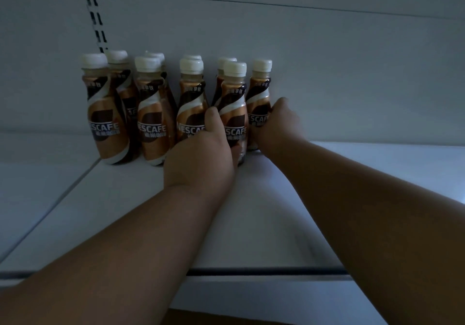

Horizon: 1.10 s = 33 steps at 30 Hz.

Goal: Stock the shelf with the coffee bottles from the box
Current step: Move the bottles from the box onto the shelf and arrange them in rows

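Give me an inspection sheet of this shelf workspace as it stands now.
Surface: white shelf, dimly lit, bare to the right of the bottles.
Job's things: nine coffee bottles upright at the back left, white caps, labels facing out; box not clearly in view.
Clutter: nothing seen.
Grippers: left hand grips the front bottle, standing on the shelf; right hand holds the rightmost bottle by its lower body.
Cables: nothing seen.
Surroundings: white back panel with a slotted upright at the left; a seam between shelf sections at the left.
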Motion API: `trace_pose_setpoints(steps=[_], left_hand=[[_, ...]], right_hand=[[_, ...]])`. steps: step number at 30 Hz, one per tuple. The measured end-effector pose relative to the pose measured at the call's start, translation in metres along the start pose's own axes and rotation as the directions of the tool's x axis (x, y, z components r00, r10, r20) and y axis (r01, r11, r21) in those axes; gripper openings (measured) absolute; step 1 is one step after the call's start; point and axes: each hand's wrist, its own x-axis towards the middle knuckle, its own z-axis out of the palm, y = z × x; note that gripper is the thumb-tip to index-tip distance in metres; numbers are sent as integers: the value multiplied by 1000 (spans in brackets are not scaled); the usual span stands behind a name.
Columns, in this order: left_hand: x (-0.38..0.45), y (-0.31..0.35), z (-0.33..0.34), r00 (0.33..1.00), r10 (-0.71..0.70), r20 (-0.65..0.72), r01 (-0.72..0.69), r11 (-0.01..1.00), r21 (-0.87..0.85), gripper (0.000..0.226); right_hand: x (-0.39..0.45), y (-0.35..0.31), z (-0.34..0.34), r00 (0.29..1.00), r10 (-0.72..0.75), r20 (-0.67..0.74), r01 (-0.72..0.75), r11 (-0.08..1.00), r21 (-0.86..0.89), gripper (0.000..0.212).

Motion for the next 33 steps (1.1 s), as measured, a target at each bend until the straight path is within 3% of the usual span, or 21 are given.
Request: trace_pose_setpoints(steps=[4, 9, 13, 16, 21, 29, 33], left_hand=[[1, -2, 1, 1000, 3, -3, -3, 1000, 0, 71], [-1, -2, -8, 1000, -13, 13, 14, 997, -73, 62], [-5, -12, -20, 994, -3, 111, 20, 988, -152, 27], [-9, -31, -29, 994, -10, 107, 20, 995, -95, 8], [-21, -68, -44, 994, -74, 82, 82, 991, -104, 13], [-21, -107, -59, 984, -128, 125, 149, 973, -175, 10], [-10, -129, -62, 953, -303, -7, 289, 917, -275, 7]], right_hand=[[-17, 6, 0, 1000, -19, -14, 18, 1000, -9, 34], [-44, -1, -2, 981, -190, -46, 190, 982, 2, 15], [-68, -9, 2, 964, -254, -76, 252, 967, -35, 16], [-80, -15, 11, 942, -335, -4, 334, 938, -89, 17], [-82, -35, 16, 927, -364, 92, 373, 919, -126, 16], [-89, -64, 29, 915, -391, 101, 404, 887, -223, 17], [-98, -84, 38, 878, -454, 151, 475, 866, -156, 16]])
